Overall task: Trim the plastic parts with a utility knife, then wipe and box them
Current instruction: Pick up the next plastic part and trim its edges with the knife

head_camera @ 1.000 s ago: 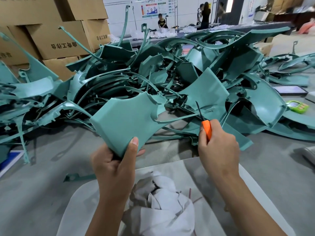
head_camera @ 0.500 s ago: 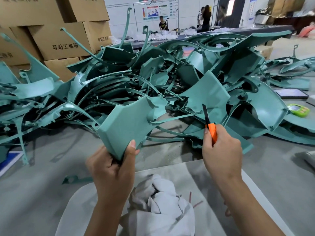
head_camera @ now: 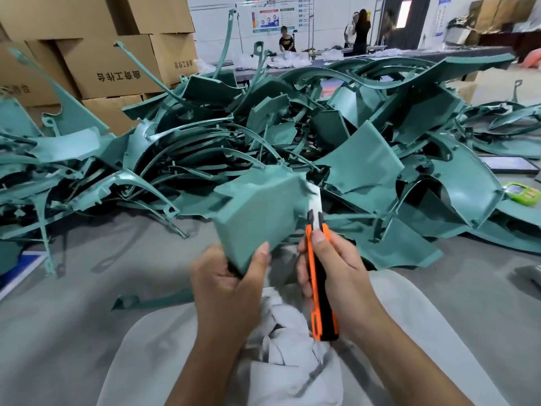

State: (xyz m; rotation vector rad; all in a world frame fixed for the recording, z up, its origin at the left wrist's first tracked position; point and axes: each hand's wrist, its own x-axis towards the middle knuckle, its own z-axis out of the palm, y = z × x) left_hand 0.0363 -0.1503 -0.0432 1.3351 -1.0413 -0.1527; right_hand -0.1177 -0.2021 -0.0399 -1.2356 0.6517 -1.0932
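Your left hand (head_camera: 231,285) grips the lower corner of a teal moulded plastic panel (head_camera: 257,212), thumb curled over its front face, the other fingers hidden behind it. The panel is held up off the table, tilted, just in front of the big heap of teal plastic parts (head_camera: 292,136); it's motion-blurred, so edge detail is unclear.

Your right hand (head_camera: 336,273) is wrapped around an orange-and-black utility knife (head_camera: 320,285), thumb pressed on top of the handle near the blade end, fingers clamped along the side. The extended silver blade (head_camera: 315,200) points up and away from you and sits at the panel's right edge; can't tell whether it is actually touching.

Relative to the heap: a crumpled white cloth (head_camera: 289,347) lies on the near side of it, under your wrists, on a pale rounded sheet (head_camera: 146,361) over the grey table (head_camera: 73,288). A loose teal strip (head_camera: 152,301) lies on the table on the near left. Stacked cardboard boxes (head_camera: 111,65) stand behind the heap on the left. A green handheld device (head_camera: 524,194) and a dark flat tablet (head_camera: 512,164) lie to its right. Several people stand at a table far behind it.
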